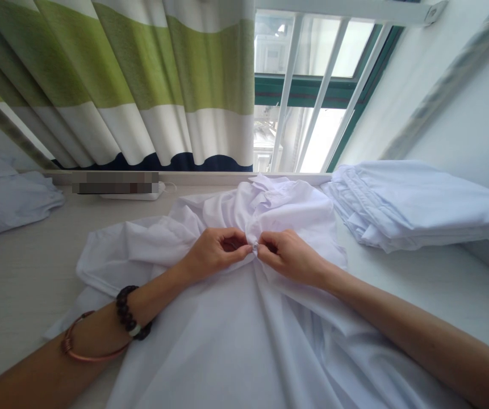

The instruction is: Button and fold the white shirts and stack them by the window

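A white garment (210, 346), which looks like a long coat, lies spread and wrinkled in front of me. What appears to be its collar (272, 193) is at the far end, and a sleeve (120, 253) spreads out to the left. My left hand (216, 250) pinches the fabric at the middle of the front between thumb and forefinger. Right beside it, my right hand (289, 255) pinches the same spot, fingertips nearly touching the left ones. Any button between the fingertips is too small to make out.
Folded white garments (418, 199) are stacked at the right. Another crumpled white cloth (9, 196) lies at the far left. A white device with a cable (154, 192) sits by the back edge. Behind are a green-and-white curtain (142, 68) and a barred window (312, 85).
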A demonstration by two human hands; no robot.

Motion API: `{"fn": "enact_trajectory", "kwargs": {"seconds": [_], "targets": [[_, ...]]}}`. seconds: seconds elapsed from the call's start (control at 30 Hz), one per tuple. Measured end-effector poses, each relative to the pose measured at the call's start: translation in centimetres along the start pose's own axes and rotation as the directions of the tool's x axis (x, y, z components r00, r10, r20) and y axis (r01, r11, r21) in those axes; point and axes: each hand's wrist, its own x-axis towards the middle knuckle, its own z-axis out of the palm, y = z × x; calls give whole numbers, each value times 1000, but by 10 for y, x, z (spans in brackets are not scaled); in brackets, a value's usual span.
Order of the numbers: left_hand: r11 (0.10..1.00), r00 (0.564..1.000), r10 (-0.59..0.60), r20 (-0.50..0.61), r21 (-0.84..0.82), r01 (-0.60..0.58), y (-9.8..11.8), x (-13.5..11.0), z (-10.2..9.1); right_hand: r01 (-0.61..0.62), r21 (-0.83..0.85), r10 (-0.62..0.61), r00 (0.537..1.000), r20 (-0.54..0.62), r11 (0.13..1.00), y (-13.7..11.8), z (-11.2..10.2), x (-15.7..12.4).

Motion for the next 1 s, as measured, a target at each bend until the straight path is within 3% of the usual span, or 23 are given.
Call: {"fn": "enact_trajectory", "kwargs": {"seconds": [0.1, 0.33, 0.63, 0.83, 1.0], "targets": [[997, 999, 5, -34, 83, -2, 1, 0, 0, 14, -73, -16, 1000, -24, 997, -3, 1, -2], [998, 997, -11, 70, 61, 7, 0, 0, -2, 41, -112, -44, 999, -27, 993, -2, 6, -2], [995, 985, -72, 154, -60, 82, -4, 0, -5, 142, 19, -142, 990, 22, 990, 1, 1, -2], [994, 989, -74, 128, -76, 84, 3, 1, -8, 100, 103, -101, 995, 5, 990, 3, -2, -1], [989, 991, -84, 103, -115, 95, 6, 2, -8, 66, 65, -66, 998, -1, 996, 3, -2, -1]]}}
